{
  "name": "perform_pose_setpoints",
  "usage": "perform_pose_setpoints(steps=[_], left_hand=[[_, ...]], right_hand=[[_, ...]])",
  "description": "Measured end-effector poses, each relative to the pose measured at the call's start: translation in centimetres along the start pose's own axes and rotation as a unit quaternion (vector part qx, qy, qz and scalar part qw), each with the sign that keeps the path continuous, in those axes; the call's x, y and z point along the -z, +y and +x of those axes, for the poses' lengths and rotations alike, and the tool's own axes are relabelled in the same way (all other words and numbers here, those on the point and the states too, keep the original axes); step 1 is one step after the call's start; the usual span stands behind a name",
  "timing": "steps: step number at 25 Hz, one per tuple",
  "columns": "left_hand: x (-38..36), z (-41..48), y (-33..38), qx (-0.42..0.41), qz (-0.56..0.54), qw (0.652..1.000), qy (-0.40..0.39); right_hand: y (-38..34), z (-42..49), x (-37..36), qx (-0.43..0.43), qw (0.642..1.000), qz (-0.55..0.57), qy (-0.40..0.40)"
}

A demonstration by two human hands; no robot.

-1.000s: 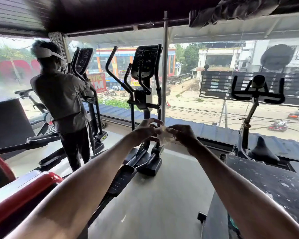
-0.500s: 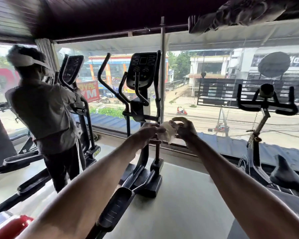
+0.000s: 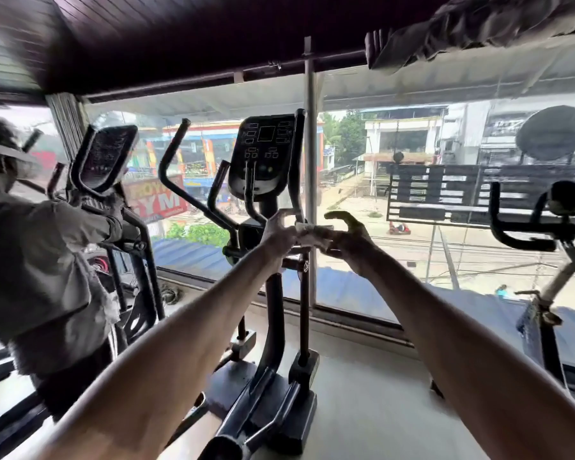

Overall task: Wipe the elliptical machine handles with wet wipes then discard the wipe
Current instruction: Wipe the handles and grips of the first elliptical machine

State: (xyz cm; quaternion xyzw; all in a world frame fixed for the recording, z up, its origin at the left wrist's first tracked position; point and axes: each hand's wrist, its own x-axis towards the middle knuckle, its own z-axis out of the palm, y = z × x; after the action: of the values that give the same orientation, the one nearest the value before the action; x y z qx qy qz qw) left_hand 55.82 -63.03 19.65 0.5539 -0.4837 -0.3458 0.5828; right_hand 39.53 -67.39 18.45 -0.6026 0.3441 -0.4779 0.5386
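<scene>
Head view, near to far. Two bare forearms reach forward from the lower corners of the frame and meet at mid-height. The left hand point(image 3: 278, 235) and the right hand point(image 3: 347, 239) hold a pale wet wipe point(image 3: 312, 232) stretched between them; the left fingers point(image 3: 281, 218) are pinched shut on one end, while the right hand grips the other end low in the hand, its upper fingers point(image 3: 341, 215) curled open above the wipe. The wipe hangs in the air in front of the elliptical machine point(image 3: 269, 293), just before its right upright; whether it touches the frame cannot be told.

Below the hands the machine's black base and pedal arms rest on the pale floor point(image 3: 362, 393). Its console point(image 3: 263, 157) stands above the hands, and the curved left handle point(image 3: 176, 154) rises to the left of it (the right handle lies close along the console's edge).

At left a second person point(image 3: 37, 260), seen from behind, stands at another elliptical point(image 3: 103, 157). At right stands an exercise bike point(image 3: 551, 234), its handlebars level with the hands.

Beyond the machines a wide window point(image 3: 362, 277) shows a street and buildings.
</scene>
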Motion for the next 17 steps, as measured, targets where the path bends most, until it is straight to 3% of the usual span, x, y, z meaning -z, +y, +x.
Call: perform_pose_setpoints(steps=[3, 8, 12, 17], left_hand=[[-0.2, 6.3, 0.5, -0.077, 0.083, 0.994, 0.009], [-0.1, 16.8, 1.1, -0.138, 0.165, 0.976, 0.021], [-0.4, 25.1, 2.8, -0.192, 0.217, 0.956, 0.057], [-1.6, 32.1, 4.7, -0.187, 0.211, 0.957, 0.076]], right_hand=[[0.3, 7.0, 0.7, 0.055, 0.996, -0.060, 0.019], [0.2, 18.2, 1.8, 0.143, 0.980, -0.137, 0.021], [-0.8, 26.5, 1.7, 0.169, 0.977, -0.120, 0.054], [-1.5, 34.8, 2.5, 0.190, 0.972, -0.100, 0.090]])
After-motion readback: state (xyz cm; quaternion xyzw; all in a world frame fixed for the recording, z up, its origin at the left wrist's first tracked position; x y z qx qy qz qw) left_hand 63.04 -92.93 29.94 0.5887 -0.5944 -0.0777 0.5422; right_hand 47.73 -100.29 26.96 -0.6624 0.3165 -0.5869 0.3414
